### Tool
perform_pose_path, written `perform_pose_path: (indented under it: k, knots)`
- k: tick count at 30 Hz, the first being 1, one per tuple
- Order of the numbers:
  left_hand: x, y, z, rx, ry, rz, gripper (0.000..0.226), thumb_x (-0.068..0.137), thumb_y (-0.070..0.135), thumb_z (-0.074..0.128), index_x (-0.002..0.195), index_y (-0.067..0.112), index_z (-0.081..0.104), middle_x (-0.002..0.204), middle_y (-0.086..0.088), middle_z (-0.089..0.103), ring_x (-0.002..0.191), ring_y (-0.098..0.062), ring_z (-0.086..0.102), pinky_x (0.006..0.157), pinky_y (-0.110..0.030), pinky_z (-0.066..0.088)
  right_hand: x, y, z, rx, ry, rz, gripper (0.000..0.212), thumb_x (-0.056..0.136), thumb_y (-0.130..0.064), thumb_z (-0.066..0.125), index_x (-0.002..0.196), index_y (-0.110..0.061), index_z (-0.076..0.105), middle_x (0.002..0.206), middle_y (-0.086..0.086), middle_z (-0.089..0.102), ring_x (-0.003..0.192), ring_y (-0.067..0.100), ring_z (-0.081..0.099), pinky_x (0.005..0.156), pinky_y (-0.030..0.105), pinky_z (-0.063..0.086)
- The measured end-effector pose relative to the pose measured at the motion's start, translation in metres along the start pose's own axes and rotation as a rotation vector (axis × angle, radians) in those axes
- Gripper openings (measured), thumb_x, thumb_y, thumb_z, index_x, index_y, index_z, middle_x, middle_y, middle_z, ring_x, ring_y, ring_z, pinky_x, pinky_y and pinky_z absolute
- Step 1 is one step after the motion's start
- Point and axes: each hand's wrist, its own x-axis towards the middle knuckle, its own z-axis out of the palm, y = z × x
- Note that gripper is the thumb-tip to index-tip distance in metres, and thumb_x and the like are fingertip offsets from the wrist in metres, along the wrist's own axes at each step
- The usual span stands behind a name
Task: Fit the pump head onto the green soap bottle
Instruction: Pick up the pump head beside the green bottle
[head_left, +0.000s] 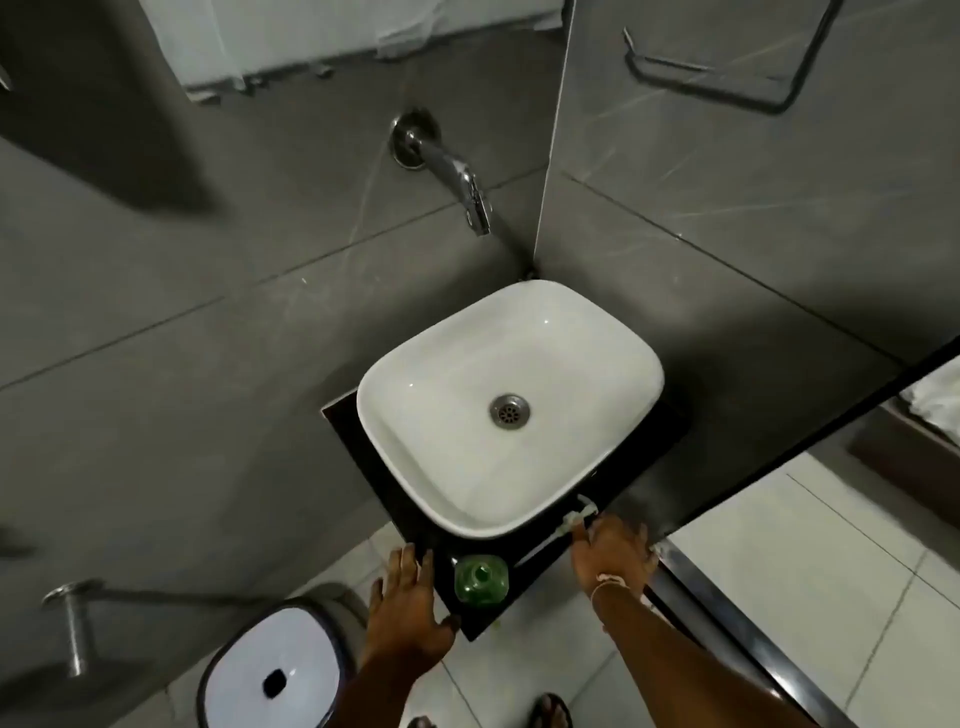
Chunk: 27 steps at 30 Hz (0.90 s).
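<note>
The right hand (613, 553) reaches over the near right corner of the black counter (470, 626), fingers spread and extended, and its fingertips (577, 530) are at or just touching the white pump head (574, 517), which lies on its side on the counter against the near rim of the white basin (511, 531); the hand has not closed on it, so it holds nothing yet. A pale dip tube (537, 550) seems to run from the pump head back toward the bottle, though it is faint against the dark surface. The left hand (410, 597) rests flat and open on the counter's near left edge, empty, just beside the green soap bottle (480, 578) but not gripping it. The bottle stands upright on the counter between the two hands, its neck open and bare as seen from above. As I judge it, the task is at its very start: the pump head still has to be picked up, its tube fed down into the open neck, and the collar seated and probably screwed tight, with the left hand likely needed to steady the bottle. Farther out, a chrome wall tap (457, 182) juts over the basin, and a white-lidded bin (272, 670) stands on the floor at lower left.
</note>
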Motion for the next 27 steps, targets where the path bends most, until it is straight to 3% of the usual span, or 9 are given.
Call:
perform_pose_path:
  k: [2, 6, 10, 16, 20, 23, 27]
  knots:
    - [0.005, 0.002, 0.004, -0.057, -0.025, -0.003, 0.099, 0.073, 0.062, 0.061, 0.149, 0.028, 0.008, 0.161, -0.005, -0.005, 0.148, -0.026, -0.01, 0.118, -0.051, 0.008, 0.012, -0.003, 0.002, 0.079, -0.089, 0.144, 0.068, 0.091, -0.061, 0.035, 0.132, -0.01, 0.051, 0.148, 0.017, 0.043, 0.142, 0.035, 0.028, 0.115, 0.056, 0.02]
    - [0.009, 0.008, 0.007, -0.146, -0.011, 0.016, 0.099, 0.063, 0.066, 0.067, 0.145, 0.034, 0.022, 0.161, -0.005, -0.001, 0.148, -0.026, -0.005, 0.119, -0.052, 0.013, 0.03, -0.005, 0.006, 0.19, -0.22, 0.238, 0.084, 0.084, -0.071, 0.041, 0.128, -0.001, 0.055, 0.139, 0.026, 0.051, 0.13, 0.043, 0.044, 0.106, 0.057, 0.037]
    - [0.011, 0.007, 0.011, -0.216, 0.036, 0.047, 0.087, 0.061, 0.067, 0.069, 0.138, 0.041, 0.037, 0.161, -0.006, 0.006, 0.147, -0.025, 0.001, 0.117, -0.051, 0.018, 0.034, -0.009, 0.011, 0.333, -0.219, 0.303, 0.092, 0.074, -0.077, 0.051, 0.123, 0.0, 0.057, 0.132, 0.025, 0.057, 0.118, 0.046, 0.054, 0.098, 0.055, 0.048]
    - [0.011, 0.007, 0.011, -0.23, 0.068, 0.049, 0.07, 0.062, 0.064, 0.069, 0.127, 0.046, 0.049, 0.16, -0.007, 0.012, 0.147, -0.026, 0.006, 0.117, -0.05, 0.02, 0.032, -0.011, 0.015, 0.43, -0.149, 0.333, 0.071, 0.075, -0.065, 0.062, 0.108, -0.002, 0.064, 0.116, 0.023, 0.066, 0.101, 0.045, 0.064, 0.089, 0.053, 0.053]
    - [0.012, 0.006, 0.013, -0.24, 0.077, 0.051, 0.074, 0.062, 0.064, 0.071, 0.129, 0.047, 0.045, 0.16, -0.005, 0.012, 0.147, -0.026, 0.005, 0.117, -0.052, 0.02, 0.03, -0.011, 0.013, 0.55, -0.155, 0.379, 0.065, 0.077, -0.056, 0.066, 0.108, 0.0, 0.064, 0.107, 0.022, 0.066, 0.094, 0.045, 0.064, 0.082, 0.054, 0.056]
    - [0.014, 0.004, 0.013, -0.246, 0.082, 0.067, 0.079, 0.061, 0.063, 0.072, 0.132, 0.049, 0.041, 0.16, -0.005, 0.012, 0.147, -0.027, 0.005, 0.118, -0.05, 0.019, 0.018, -0.007, 0.006, 0.718, -0.145, 0.406, 0.065, 0.077, -0.055, 0.067, 0.113, 0.0, 0.063, 0.119, 0.022, 0.063, 0.101, 0.044, 0.062, 0.067, 0.042, 0.054]
    - [0.017, 0.003, 0.013, -0.237, 0.094, 0.084, 0.072, 0.059, 0.063, 0.073, 0.126, 0.049, 0.049, 0.161, -0.004, 0.009, 0.148, -0.024, -0.002, 0.119, -0.049, 0.014, -0.029, 0.006, -0.013, 0.916, 0.086, 0.231, 0.043, 0.068, -0.065, 0.069, 0.076, -0.023, 0.067, 0.106, 0.011, 0.071, 0.095, 0.03, 0.064, 0.082, 0.038, 0.047]
